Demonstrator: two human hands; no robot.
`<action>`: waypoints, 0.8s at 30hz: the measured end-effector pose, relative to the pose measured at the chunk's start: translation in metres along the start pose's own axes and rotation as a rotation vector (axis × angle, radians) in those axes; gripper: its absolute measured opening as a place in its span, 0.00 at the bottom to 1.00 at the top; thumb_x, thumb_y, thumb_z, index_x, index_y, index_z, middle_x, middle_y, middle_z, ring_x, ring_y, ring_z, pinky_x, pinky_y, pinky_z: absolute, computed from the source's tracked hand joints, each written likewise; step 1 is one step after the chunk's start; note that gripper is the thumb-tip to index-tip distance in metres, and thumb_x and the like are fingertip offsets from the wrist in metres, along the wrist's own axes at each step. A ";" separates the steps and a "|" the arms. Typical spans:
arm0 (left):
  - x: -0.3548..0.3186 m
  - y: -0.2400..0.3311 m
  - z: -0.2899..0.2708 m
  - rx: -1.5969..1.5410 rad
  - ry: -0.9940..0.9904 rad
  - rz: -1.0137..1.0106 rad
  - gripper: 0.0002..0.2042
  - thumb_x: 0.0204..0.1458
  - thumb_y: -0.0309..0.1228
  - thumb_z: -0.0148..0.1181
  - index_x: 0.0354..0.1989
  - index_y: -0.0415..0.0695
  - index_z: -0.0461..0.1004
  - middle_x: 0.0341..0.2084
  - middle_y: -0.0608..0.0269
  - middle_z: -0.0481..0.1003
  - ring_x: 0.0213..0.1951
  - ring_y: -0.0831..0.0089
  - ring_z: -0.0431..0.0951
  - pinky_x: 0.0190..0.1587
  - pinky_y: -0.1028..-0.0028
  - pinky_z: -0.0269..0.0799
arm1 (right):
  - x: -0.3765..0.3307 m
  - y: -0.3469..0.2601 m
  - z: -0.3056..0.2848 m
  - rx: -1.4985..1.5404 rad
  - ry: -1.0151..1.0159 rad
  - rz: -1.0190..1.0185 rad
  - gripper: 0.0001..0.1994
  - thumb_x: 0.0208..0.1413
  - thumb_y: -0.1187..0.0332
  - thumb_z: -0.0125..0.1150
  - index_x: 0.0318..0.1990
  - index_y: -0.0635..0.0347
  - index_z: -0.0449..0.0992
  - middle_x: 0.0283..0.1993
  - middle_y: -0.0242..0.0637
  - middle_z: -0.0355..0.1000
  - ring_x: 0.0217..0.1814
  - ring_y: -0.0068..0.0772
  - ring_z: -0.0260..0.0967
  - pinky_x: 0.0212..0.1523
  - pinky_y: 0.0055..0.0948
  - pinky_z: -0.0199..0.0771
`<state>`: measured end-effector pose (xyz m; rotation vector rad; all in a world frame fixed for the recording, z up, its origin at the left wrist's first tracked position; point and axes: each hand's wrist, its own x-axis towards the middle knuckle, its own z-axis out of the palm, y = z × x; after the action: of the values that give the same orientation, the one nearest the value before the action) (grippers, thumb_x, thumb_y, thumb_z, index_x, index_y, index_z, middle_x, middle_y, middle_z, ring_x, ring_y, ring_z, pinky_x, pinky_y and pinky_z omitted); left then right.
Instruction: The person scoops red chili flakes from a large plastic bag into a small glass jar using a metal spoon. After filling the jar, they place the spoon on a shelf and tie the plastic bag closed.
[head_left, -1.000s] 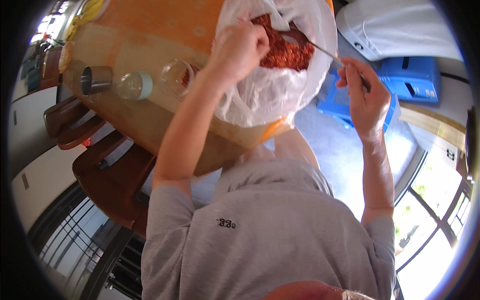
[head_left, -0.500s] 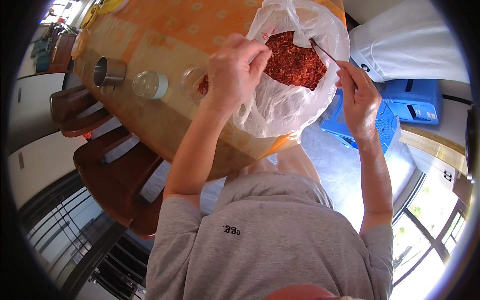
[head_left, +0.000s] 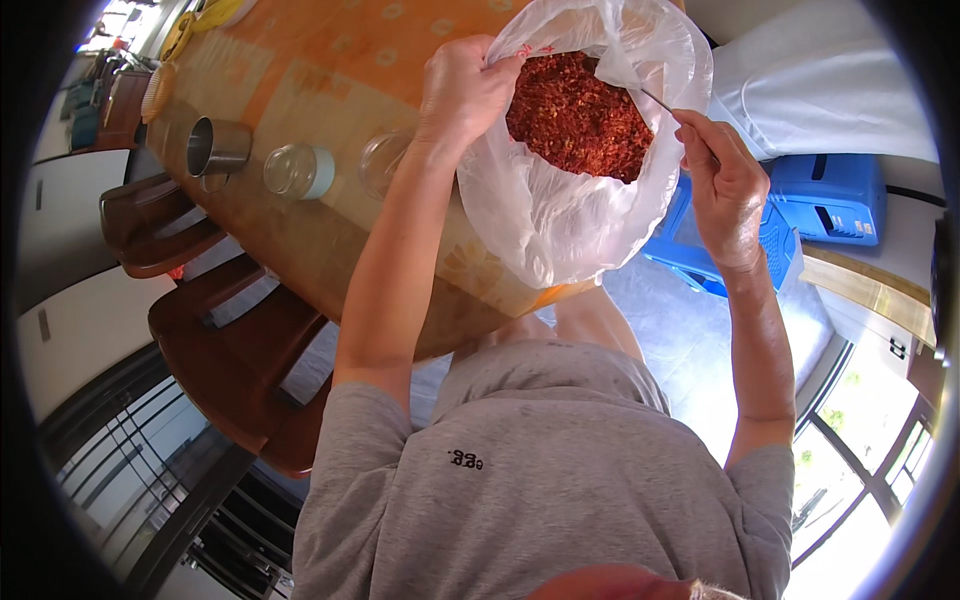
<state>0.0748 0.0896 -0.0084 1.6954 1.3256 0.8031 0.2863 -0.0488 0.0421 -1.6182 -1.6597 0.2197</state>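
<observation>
A white plastic bag (head_left: 545,225) lies spread at the table's right end, its mouth wide. Dark red chili flakes (head_left: 580,120) fill its middle. My left hand (head_left: 468,95) pinches the bag's left rim between thumb and fingers. On the right, my right hand (head_left: 725,170) grips the thin metal handle (head_left: 655,100) of a utensil, probably a spoon. The utensil's far end is hidden behind a fold of the bag. Behind my left forearm stands a clear container (head_left: 378,165), partly covered by the arm.
Left of the bag are a glass jar (head_left: 298,172) on its side and a metal cup (head_left: 218,146). The patterned table (head_left: 300,240) has brown chairs (head_left: 235,350) along its near left edge. A blue plastic stool (head_left: 690,255) and a blue box (head_left: 825,200) stand at the right.
My left hand has moved up and taken hold of the bag's rim, which is pulled wider. My right hand has shifted slightly, the utensil's end now behind the plastic.
</observation>
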 end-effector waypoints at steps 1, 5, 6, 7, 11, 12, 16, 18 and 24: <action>0.000 0.002 0.001 -0.102 -0.024 -0.010 0.10 0.46 0.34 0.57 0.27 0.37 0.75 0.17 0.54 0.74 0.22 0.65 0.74 0.30 0.66 0.69 | 0.002 -0.001 0.001 -0.006 0.000 -0.010 0.07 0.54 0.74 0.57 0.40 0.61 0.76 0.27 0.38 0.70 0.24 0.26 0.67 0.27 0.22 0.68; -0.001 0.005 0.000 -0.145 -0.072 -0.037 0.11 0.48 0.33 0.59 0.28 0.36 0.76 0.17 0.67 0.72 0.22 0.79 0.68 0.27 0.75 0.65 | 0.003 -0.006 -0.002 0.027 -0.017 0.012 0.06 0.54 0.75 0.58 0.39 0.62 0.76 0.27 0.39 0.71 0.24 0.27 0.67 0.28 0.22 0.68; -0.002 0.003 -0.002 -0.066 -0.071 -0.038 0.10 0.49 0.32 0.60 0.29 0.35 0.76 0.18 0.73 0.71 0.23 0.85 0.65 0.26 0.79 0.63 | 0.002 -0.006 -0.004 0.034 -0.021 0.021 0.06 0.53 0.75 0.57 0.38 0.62 0.76 0.27 0.40 0.71 0.24 0.27 0.67 0.28 0.22 0.68; -0.004 0.002 -0.003 -0.011 -0.052 -0.013 0.10 0.48 0.33 0.60 0.30 0.36 0.76 0.19 0.72 0.72 0.22 0.84 0.66 0.26 0.78 0.64 | -0.001 -0.007 -0.008 0.042 -0.025 0.030 0.06 0.53 0.76 0.57 0.38 0.62 0.76 0.28 0.40 0.71 0.25 0.26 0.68 0.28 0.22 0.68; -0.019 0.000 -0.005 0.253 0.187 0.261 0.10 0.46 0.33 0.63 0.32 0.38 0.77 0.22 0.65 0.74 0.22 0.79 0.70 0.27 0.76 0.67 | -0.016 -0.021 -0.024 0.055 -0.057 0.103 0.07 0.56 0.75 0.54 0.40 0.63 0.76 0.30 0.37 0.74 0.25 0.18 0.68 0.26 0.16 0.67; -0.023 0.001 -0.004 0.324 0.286 0.376 0.10 0.45 0.33 0.63 0.33 0.39 0.77 0.23 0.63 0.75 0.23 0.77 0.71 0.27 0.75 0.68 | -0.020 -0.025 -0.028 0.056 -0.065 0.122 0.08 0.57 0.74 0.53 0.41 0.62 0.77 0.30 0.36 0.75 0.25 0.15 0.68 0.25 0.14 0.67; -0.046 0.032 -0.001 0.363 0.296 0.573 0.05 0.43 0.30 0.63 0.29 0.45 0.78 0.24 0.62 0.72 0.27 0.69 0.73 0.30 0.71 0.69 | -0.035 -0.027 -0.032 0.085 -0.074 0.232 0.08 0.59 0.73 0.52 0.41 0.63 0.76 0.28 0.36 0.75 0.25 0.16 0.69 0.25 0.14 0.68; -0.056 0.032 0.016 0.319 -0.025 0.478 0.03 0.40 0.28 0.62 0.26 0.46 0.77 0.23 0.61 0.69 0.33 0.65 0.72 0.35 0.67 0.68 | -0.042 -0.027 -0.028 0.135 -0.045 0.281 0.07 0.58 0.73 0.53 0.40 0.64 0.75 0.27 0.35 0.73 0.24 0.16 0.68 0.24 0.15 0.68; -0.047 0.019 0.030 0.658 -0.334 0.418 0.08 0.41 0.22 0.57 0.29 0.47 0.78 0.29 0.59 0.71 0.37 0.62 0.74 0.38 0.66 0.70 | -0.050 -0.027 -0.026 0.176 -0.035 0.335 0.06 0.58 0.72 0.53 0.39 0.65 0.74 0.24 0.33 0.72 0.22 0.16 0.68 0.23 0.16 0.68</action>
<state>0.0973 0.0351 -0.0049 2.5522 1.0705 0.2740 0.2760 -0.1084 0.0558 -1.7556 -1.3443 0.5497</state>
